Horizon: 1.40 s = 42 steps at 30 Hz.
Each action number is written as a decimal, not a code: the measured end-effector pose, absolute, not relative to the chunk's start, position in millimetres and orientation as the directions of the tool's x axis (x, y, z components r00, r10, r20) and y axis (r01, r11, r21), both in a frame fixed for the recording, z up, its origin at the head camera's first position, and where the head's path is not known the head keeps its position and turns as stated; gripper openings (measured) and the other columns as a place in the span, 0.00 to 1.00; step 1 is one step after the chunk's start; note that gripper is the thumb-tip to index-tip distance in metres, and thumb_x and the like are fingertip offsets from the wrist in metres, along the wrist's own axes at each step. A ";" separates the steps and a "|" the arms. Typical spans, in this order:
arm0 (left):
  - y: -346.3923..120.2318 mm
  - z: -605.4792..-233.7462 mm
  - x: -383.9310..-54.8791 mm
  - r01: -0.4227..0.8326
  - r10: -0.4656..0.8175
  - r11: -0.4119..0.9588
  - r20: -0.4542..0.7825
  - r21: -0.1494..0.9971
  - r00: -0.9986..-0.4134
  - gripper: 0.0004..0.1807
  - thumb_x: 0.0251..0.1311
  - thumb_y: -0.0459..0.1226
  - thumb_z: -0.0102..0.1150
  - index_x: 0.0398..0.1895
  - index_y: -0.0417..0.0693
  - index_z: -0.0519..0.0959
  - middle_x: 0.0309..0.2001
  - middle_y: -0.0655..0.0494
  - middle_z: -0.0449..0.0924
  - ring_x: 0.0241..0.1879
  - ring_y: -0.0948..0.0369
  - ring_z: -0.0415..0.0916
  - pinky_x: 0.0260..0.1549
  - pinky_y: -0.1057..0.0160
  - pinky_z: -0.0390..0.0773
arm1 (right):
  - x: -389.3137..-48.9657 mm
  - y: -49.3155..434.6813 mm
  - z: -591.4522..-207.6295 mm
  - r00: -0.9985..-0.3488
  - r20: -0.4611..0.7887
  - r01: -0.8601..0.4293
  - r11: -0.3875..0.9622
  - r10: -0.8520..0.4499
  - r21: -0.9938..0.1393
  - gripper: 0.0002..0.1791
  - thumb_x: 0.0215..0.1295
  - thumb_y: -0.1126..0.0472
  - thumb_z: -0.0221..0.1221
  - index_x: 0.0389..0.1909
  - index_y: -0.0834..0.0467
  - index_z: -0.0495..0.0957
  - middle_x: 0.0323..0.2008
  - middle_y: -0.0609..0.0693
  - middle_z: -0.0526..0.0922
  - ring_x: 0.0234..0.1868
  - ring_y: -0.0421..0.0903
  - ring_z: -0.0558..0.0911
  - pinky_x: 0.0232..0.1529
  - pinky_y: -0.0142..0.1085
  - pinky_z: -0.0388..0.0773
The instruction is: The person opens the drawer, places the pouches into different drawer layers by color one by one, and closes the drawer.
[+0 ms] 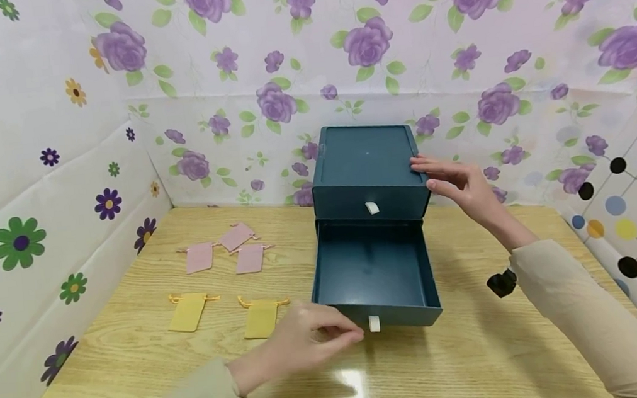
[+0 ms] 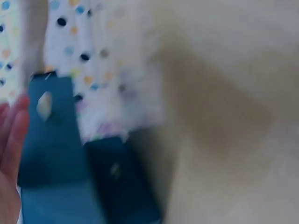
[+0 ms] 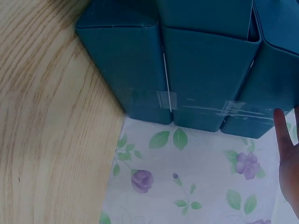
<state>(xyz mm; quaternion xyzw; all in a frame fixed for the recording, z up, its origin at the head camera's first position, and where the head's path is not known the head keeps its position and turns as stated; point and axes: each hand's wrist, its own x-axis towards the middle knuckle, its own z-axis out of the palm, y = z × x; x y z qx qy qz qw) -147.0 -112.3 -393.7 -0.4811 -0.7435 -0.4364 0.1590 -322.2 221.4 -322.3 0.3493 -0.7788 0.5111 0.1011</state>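
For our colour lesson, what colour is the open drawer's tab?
The tab is white, clearest in the head view.

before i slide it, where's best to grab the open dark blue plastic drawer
Probably pinch the small white pull tab with the fingers, coming from the front: it stands out near the middle of the open dark blue plastic drawer's front panel, which faces the person, and the left hand is just beside it.
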 end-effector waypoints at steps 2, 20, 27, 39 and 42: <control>-124.9 -380.5 -150.9 0.893 0.602 0.081 0.692 0.443 -0.398 0.04 0.64 0.32 0.63 0.34 0.46 0.87 0.28 0.55 0.88 0.24 0.72 0.82 0.27 0.83 0.78 | -322.3 220.6 -322.2 -0.734 0.518 -0.649 0.228 -0.438 -0.726 0.20 0.72 0.66 0.55 0.63 0.59 0.77 0.70 0.53 0.72 0.76 0.43 0.64 0.64 0.22 0.71; -246.9 -328.3 -168.8 0.880 0.667 0.451 0.598 0.151 -0.444 0.12 0.56 0.39 0.71 0.44 0.51 0.86 0.40 0.58 0.89 0.38 0.64 0.86 0.39 0.74 0.82 | -321.6 219.7 -323.2 -0.730 0.526 -0.646 0.187 -0.437 -0.740 0.20 0.71 0.68 0.54 0.63 0.63 0.76 0.69 0.52 0.73 0.76 0.46 0.63 0.62 0.22 0.73; -291.7 -336.9 -172.1 0.737 0.614 0.661 0.462 0.143 -0.640 0.25 0.46 0.35 0.76 0.51 0.54 0.84 0.48 0.62 0.87 0.48 0.58 0.85 0.48 0.53 0.83 | -320.9 219.4 -323.0 -0.734 0.524 -0.639 0.179 -0.432 -0.748 0.20 0.72 0.68 0.54 0.63 0.64 0.76 0.69 0.53 0.73 0.76 0.46 0.63 0.62 0.21 0.73; -348.2 -382.0 -178.7 0.506 0.460 0.791 0.211 0.345 -0.863 0.29 0.52 0.34 0.73 0.60 0.51 0.79 0.60 0.47 0.80 0.60 0.42 0.76 0.55 0.39 0.77 | -322.3 220.0 -323.9 -0.741 0.518 -0.633 0.188 -0.427 -0.751 0.20 0.72 0.67 0.54 0.63 0.63 0.76 0.69 0.52 0.73 0.77 0.49 0.62 0.63 0.22 0.73; -356.6 -390.2 -178.8 0.450 0.432 0.805 0.139 0.386 -0.891 0.30 0.52 0.35 0.72 0.61 0.50 0.78 0.63 0.43 0.77 0.62 0.38 0.73 0.57 0.35 0.74 | -322.0 220.1 -323.6 -0.745 0.514 -0.631 0.197 -0.426 -0.751 0.20 0.72 0.67 0.54 0.63 0.63 0.76 0.69 0.52 0.73 0.77 0.48 0.62 0.63 0.23 0.73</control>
